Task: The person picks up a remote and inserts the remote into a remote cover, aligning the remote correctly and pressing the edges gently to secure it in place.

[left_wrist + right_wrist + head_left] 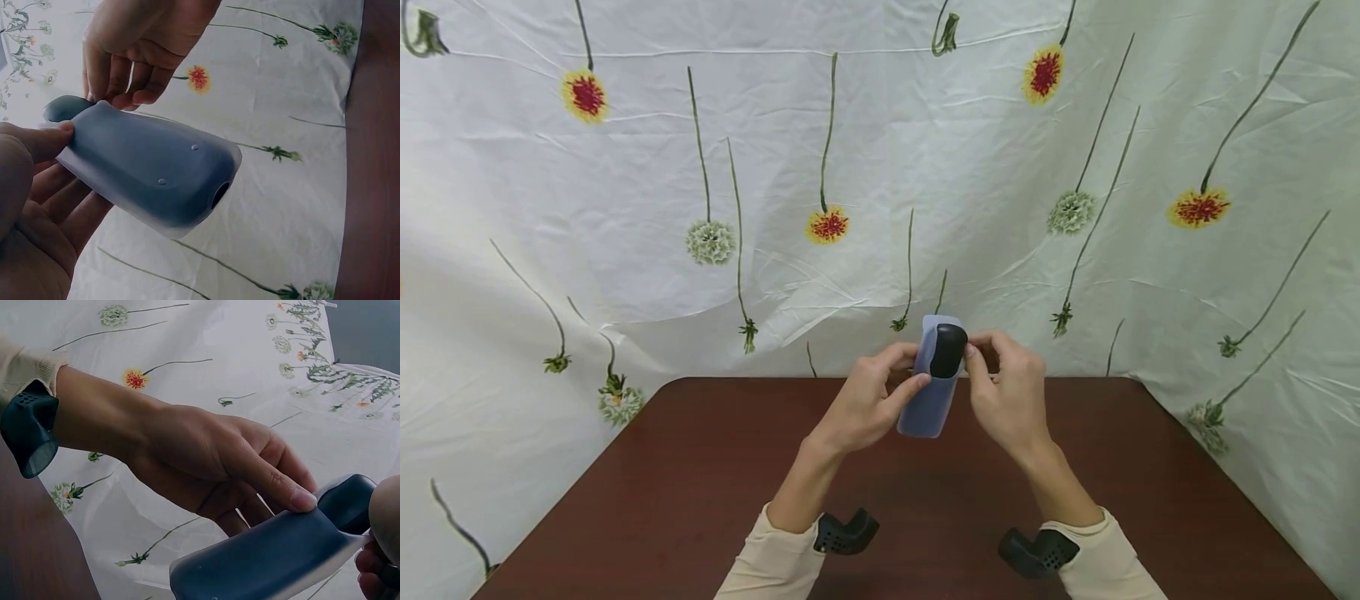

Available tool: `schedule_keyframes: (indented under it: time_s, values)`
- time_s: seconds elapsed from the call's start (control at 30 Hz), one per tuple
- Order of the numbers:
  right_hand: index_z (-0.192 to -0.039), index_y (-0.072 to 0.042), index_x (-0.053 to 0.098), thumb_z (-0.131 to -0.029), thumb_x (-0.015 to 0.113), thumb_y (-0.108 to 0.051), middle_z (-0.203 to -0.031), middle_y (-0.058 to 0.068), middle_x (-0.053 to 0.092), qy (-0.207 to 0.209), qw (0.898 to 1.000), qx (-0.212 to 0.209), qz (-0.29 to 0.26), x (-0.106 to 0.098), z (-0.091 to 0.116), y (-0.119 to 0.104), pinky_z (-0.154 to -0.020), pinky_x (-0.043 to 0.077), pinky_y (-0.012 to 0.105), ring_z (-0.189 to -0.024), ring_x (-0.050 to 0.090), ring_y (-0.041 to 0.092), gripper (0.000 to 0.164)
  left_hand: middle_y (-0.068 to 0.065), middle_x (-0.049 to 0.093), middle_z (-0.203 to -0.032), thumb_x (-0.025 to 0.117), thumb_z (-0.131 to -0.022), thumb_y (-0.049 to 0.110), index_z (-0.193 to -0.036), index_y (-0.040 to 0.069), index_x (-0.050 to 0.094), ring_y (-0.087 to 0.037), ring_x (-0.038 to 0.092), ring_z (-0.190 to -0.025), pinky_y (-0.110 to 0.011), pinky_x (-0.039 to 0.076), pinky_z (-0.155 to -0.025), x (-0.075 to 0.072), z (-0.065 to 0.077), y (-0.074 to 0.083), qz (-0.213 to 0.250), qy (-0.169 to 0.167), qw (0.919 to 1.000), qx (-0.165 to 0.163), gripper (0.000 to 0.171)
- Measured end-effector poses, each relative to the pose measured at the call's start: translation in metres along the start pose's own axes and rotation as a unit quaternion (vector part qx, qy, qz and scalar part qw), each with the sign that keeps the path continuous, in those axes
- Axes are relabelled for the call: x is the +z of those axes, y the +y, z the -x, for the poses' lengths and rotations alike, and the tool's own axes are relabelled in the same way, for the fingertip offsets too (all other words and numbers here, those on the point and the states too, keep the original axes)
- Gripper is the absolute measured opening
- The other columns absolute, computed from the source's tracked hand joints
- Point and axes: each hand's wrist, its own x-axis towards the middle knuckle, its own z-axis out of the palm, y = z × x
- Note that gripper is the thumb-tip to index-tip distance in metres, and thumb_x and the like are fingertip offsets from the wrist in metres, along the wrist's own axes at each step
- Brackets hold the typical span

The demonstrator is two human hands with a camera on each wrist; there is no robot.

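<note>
A translucent blue sleeve-like case (pixel 925 408) is held up above the table, tilted, with two small studs and a dark hole near its lower end in the left wrist view. From its open mouth shows a smooth, black, rounded object (pixel 949 350); the rest of that object is hidden inside. My left hand (pixel 868 396) grips the case from the left, thumb on the front near the mouth and fingers behind. On the other side, my right hand (pixel 1011 392) pinches the rim of the case's mouth (pixel 350 536), right beside the black object.
A dark reddish-brown table (pixel 700 500) lies beneath the hands. Behind it hangs a white cloth (pixel 887 167) printed with flowers, which also runs down both sides. Each wrist carries a black camera mount (pixel 847 532) over a cream sleeve (pixel 778 554).
</note>
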Motion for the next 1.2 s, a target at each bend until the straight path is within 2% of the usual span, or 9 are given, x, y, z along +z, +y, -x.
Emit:
schedule_keyframes:
  time_s: [0.2,0.3,0.43,0.53,0.67,0.83,0.97,1.2]
  values:
    - [-0.100,0.003,0.069,-0.099,0.063,0.005,-0.080,0.008,0.068,0.024,0.998,0.051,-0.023,0.003,0.001,0.000,-0.055,0.045,0.022,-0.065,0.061,0.020,0.006,-0.019,0.074,-0.109,0.066,-0.100,-0.002,-0.123,-0.008,0.060,-0.023,0.076,-0.092,-0.029,0.060,-0.075,0.004,-0.001,-0.003,-0.024,-0.004,0.9997,0.007,0.025]
    - [-0.100,0.005,0.068,-0.099,0.062,0.006,-0.080,0.010,0.068,0.045,0.996,0.057,-0.042,0.004,0.001,-0.001,-0.056,0.043,0.021,-0.065,0.061,0.022,0.006,-0.019,0.075,-0.108,0.066,-0.100,-0.002,-0.122,-0.007,0.060,-0.023,0.076,-0.092,-0.028,0.060,-0.075,0.005,-0.001,-0.002,-0.033,-0.001,0.9994,0.013,0.024]
    - [-0.100,0.007,0.068,-0.099,0.062,0.007,-0.083,0.013,0.070,0.060,0.994,0.058,-0.067,0.005,0.001,-0.003,-0.059,0.047,0.019,-0.067,0.063,0.022,0.006,-0.019,0.075,-0.108,0.066,-0.100,-0.001,-0.122,-0.007,0.060,-0.022,0.076,-0.091,-0.028,0.060,-0.075,0.004,-0.001,-0.001,-0.042,0.002,0.9990,0.018,0.023]
    - [-0.100,0.008,0.068,-0.100,0.062,0.007,-0.085,0.014,0.071,0.054,0.993,0.064,-0.087,0.005,0.001,-0.005,-0.064,0.052,0.020,-0.069,0.065,0.025,0.006,-0.018,0.075,-0.107,0.066,-0.101,0.000,-0.122,-0.006,0.060,-0.021,0.076,-0.089,-0.027,0.060,-0.074,0.003,-0.001,0.000,-0.053,0.003,0.9985,0.011,0.023]
    - [-0.102,0.007,0.067,-0.100,0.062,0.007,-0.089,0.015,0.071,0.018,0.989,0.080,-0.123,0.002,0.001,-0.008,-0.072,0.056,0.024,-0.074,0.066,0.027,0.005,-0.019,0.075,-0.105,0.066,-0.100,-0.001,-0.121,-0.007,0.061,-0.023,0.076,-0.089,-0.027,0.060,-0.073,0.000,0.000,0.002,-0.067,0.010,0.9977,0.003,0.022]
    - [-0.107,0.005,0.063,-0.101,0.062,0.004,-0.096,0.016,0.068,-0.037,0.976,0.122,-0.176,-0.005,-0.003,-0.008,-0.077,0.057,0.028,-0.081,0.065,0.021,0.005,-0.019,0.075,-0.106,0.065,-0.101,-0.001,-0.121,-0.007,0.061,-0.024,0.075,-0.092,-0.029,0.060,-0.074,-0.002,-0.001,0.008,-0.057,0.013,0.9983,0.004,0.022]
    - [-0.111,0.006,0.062,-0.101,0.064,0.001,-0.099,0.016,0.065,-0.057,0.961,0.147,-0.225,-0.008,-0.005,-0.007,-0.081,0.057,0.032,-0.086,0.064,0.023,0.012,-0.018,0.074,-0.109,0.064,-0.101,-0.001,-0.124,-0.006,0.061,-0.023,0.075,-0.093,-0.031,0.061,-0.074,-0.003,-0.001,0.011,-0.020,0.015,0.9997,-0.004,0.024]
    - [-0.113,0.012,0.061,-0.098,0.065,0.005,-0.102,0.009,0.064,-0.078,0.938,0.147,-0.304,-0.009,-0.006,-0.002,-0.083,0.057,0.034,-0.092,0.065,0.022,0.017,-0.015,0.074,-0.112,0.063,-0.101,-0.002,-0.127,-0.005,0.061,-0.019,0.074,-0.096,-0.035,0.061,-0.076,-0.004,-0.001,0.012,0.011,0.014,0.9998,-0.007,0.026]
